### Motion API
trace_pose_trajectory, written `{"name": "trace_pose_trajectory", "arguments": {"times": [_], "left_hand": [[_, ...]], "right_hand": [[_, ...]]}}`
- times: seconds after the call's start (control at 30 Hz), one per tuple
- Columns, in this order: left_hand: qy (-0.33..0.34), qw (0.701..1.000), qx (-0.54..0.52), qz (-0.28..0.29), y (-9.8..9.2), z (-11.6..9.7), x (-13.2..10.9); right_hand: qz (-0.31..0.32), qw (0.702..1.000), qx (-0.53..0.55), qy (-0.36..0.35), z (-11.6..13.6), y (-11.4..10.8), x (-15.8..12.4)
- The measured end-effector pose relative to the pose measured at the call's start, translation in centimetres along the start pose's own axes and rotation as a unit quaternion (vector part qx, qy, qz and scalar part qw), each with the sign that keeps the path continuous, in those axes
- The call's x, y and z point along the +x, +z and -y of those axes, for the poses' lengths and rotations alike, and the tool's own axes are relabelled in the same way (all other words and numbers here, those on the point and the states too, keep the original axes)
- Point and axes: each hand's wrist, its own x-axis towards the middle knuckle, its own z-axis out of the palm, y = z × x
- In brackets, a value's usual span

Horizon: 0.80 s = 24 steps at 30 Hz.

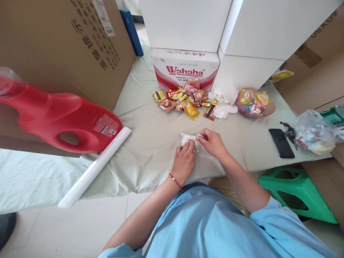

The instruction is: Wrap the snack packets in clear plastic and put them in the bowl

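A small whitish, patterned packet [185, 137] lies on the cloth in front of me. My left hand [184, 159], with a red cord bracelet at its wrist, holds the packet down, its fingers resting bent over the top. At the packet's right end, my right hand [212, 142] pinches the edge between thumb and fingers. Both hands hide part of the packet, so its print cannot be read. Beyond the hands lies a pile of wrapped snacks [190, 109] in yellow, brown and red.
Behind the snacks stands a Wahaha box [185, 73]. Crumpled white bags [224, 109] and a pink bowl [255, 114] of packets sit right of it. A black phone [281, 143] lies far right; a red jug [72, 116] and white roll [95, 168] are left.
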Motion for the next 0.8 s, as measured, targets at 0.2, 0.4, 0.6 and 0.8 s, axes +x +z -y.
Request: {"name": "trace_pose_trajectory", "arguments": {"times": [0.2, 0.4, 0.6, 0.8], "left_hand": [[0.000, 0.999, -0.050, -0.001, -1.0, 1.1, -1.9], [-0.046, 0.990, -0.125, -0.056, -0.8, 5.4, -9.9], [-0.090, 0.980, -0.140, -0.106, 0.4, 7.0, -12.5], [-0.088, 0.984, -0.033, -0.154, 1.7, 5.5, -9.7]], "right_hand": [[0.109, 0.973, -0.201, -0.033, 5.4, 3.1, 1.7], [0.065, 0.954, -0.268, -0.115, 4.9, 5.2, -1.9], [0.014, 0.981, -0.170, -0.097, 1.9, 4.3, -1.6], [-0.186, 0.979, 0.081, -0.011, -6.9, -4.6, -0.2]]}}
